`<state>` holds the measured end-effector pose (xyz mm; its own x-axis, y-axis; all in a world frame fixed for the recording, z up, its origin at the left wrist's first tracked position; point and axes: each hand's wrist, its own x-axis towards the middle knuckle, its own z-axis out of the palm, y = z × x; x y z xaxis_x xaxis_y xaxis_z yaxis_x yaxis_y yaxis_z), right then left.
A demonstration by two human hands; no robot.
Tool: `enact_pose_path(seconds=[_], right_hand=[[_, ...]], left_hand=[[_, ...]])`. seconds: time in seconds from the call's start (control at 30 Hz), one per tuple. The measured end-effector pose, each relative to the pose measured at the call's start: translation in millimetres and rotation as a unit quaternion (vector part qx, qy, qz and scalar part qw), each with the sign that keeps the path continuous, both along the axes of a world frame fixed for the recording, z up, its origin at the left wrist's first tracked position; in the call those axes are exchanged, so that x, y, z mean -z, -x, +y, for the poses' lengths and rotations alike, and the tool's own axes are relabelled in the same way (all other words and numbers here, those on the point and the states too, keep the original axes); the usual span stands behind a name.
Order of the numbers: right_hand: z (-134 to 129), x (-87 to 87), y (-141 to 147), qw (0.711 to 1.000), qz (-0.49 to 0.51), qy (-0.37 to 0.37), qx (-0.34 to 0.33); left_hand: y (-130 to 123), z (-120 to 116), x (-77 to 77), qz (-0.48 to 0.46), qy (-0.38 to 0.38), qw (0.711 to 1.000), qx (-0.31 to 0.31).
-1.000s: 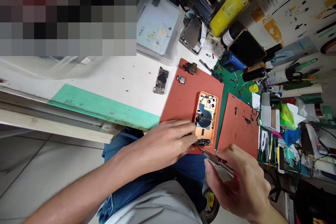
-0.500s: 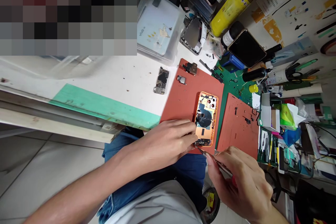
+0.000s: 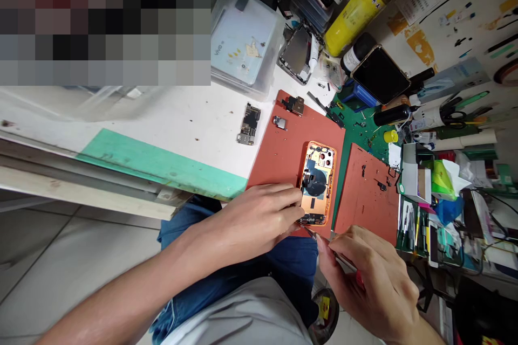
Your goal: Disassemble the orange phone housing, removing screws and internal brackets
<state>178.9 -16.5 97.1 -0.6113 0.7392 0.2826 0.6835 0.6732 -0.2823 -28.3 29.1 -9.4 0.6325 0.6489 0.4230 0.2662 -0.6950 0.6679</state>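
Observation:
An orange phone housing (image 3: 319,199) with its inside showing lies on the red mat (image 3: 283,159) near its front edge. My left hand (image 3: 267,213) is closed around the left edge of the housing, near its lower corner. Closed around a slim metal tool, my right hand (image 3: 370,275) is to the lower right of the housing. The thin tool (image 3: 311,235) points up and left, its tip at the housing's bottom edge by my left fingers. Whether the tip touches the edge is too small to tell.
A circuit board (image 3: 248,124) lies on the white tabletop, left of the mat. Small parts (image 3: 294,105) sit on the mat's far end. A second red mat (image 3: 366,194) lies to the right, beside pens and boxes. Behind stands a yellow can (image 3: 352,16).
My right hand and the tool have shifted very slightly. My left hand and the housing look unmoved.

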Motion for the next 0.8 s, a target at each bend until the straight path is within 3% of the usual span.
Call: enact_pose_path(seconds=[0.23, 0.43, 0.63, 0.8], right_hand=[[-9.0, 1.2, -9.8, 0.995, 0.015, -0.010, 0.094], [-9.5, 12.0, -12.9, 0.995, -0.009, -0.025, 0.100], [-10.3, 12.3, -13.9, 0.995, -0.018, -0.019, 0.100], [-7.0, 9.0, -9.7, 0.999, 0.003, 0.002, 0.050]], left_hand=[[0.1, 0.7, 1.3, 0.002, -0.006, 1.000, 0.001], [1.5, 1.3, -0.8, 0.007, -0.003, 1.000, 0.003], [0.7, 1.6, 1.5, 0.009, -0.004, 1.000, 0.002], [-0.5, 0.3, 3.6, 0.000, 0.006, 1.000, 0.003]])
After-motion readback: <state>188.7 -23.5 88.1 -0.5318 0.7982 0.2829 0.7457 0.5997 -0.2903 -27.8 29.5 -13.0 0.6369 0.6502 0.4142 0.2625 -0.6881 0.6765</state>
